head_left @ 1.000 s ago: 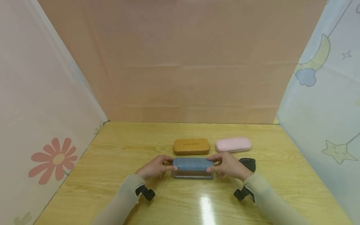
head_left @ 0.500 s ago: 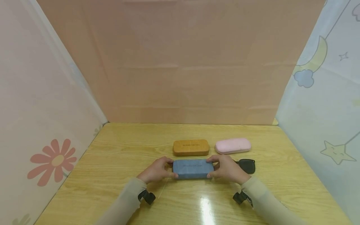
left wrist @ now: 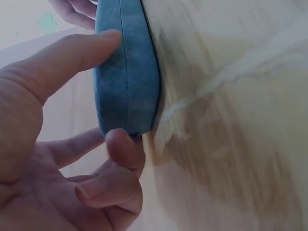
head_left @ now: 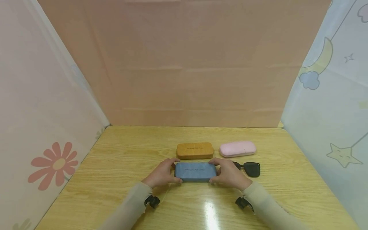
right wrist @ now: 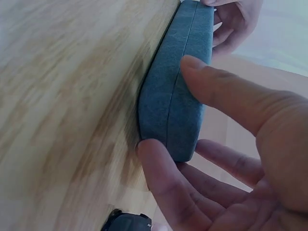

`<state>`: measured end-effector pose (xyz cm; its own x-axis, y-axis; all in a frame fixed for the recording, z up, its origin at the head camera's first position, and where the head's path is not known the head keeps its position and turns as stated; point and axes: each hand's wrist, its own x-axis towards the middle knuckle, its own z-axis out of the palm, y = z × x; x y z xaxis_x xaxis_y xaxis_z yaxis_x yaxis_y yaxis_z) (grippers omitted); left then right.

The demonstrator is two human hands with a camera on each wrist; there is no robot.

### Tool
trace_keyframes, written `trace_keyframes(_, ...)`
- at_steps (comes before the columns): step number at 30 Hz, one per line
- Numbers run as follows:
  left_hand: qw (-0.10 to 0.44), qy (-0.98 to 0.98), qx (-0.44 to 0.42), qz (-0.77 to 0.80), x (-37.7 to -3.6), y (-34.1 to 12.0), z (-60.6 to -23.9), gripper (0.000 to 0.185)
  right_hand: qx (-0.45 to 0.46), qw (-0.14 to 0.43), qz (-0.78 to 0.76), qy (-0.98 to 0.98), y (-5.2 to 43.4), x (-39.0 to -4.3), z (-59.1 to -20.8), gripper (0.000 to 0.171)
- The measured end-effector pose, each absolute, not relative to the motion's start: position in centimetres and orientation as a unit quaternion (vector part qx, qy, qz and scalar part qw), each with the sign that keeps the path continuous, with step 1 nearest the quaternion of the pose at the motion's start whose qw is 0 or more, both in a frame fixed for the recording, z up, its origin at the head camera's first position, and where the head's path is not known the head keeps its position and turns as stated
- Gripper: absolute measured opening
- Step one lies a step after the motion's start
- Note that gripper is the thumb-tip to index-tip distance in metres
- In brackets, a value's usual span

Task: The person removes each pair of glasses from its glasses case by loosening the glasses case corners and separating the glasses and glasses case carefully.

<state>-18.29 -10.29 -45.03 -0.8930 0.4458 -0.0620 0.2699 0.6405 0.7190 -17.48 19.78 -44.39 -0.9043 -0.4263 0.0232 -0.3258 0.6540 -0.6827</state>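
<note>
A blue glasses case [head_left: 195,172], its lid closed, lies on the wooden table between both hands. My left hand [head_left: 163,174] grips its left end, thumb on the near side and fingers round the end and far edge. At the opposite end my right hand [head_left: 230,173] holds it the same way. The left wrist view shows the thumb on the case [left wrist: 127,72] close to its seam line. In the right wrist view, the thumb presses the side of the case [right wrist: 173,106] and fingertips touch its end.
Behind the blue case lies an orange-brown glasses case [head_left: 195,151], with a pink glasses case [head_left: 237,149] to its right. Black sunglasses [head_left: 251,169] sit beside the right hand, partly hidden by it. Fabric walls enclose the table [head_left: 129,143] at the back and sides.
The blue case's lid has come down from partly open to closed. Both hands have shifted slightly left with the case, and more of the sunglasses shows.
</note>
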Motion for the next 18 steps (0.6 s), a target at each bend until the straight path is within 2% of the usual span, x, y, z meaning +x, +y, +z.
trace_keyframes(4, 0.11, 0.91, 0.186, 0.354, -18.2, -10.1, -44.8, 0.078, -0.205, 0.064, -0.346, 0.913, 19.2, -17.5, -44.3, 0.069)
trace_keyframes(11, 0.077, 0.927, 0.177, 0.321, -17.8, -10.6, -44.8, 0.075, -0.216, 0.077, -0.344, 0.91, 18.4, -17.5, -44.2, 0.068)
trace_keyframes(18, 0.068, 0.935, 0.17, 0.305, -18.0, -12.3, -44.7, 0.072, -0.243, 0.088, -0.342, 0.904, 18.9, -17.2, -44.3, 0.064)
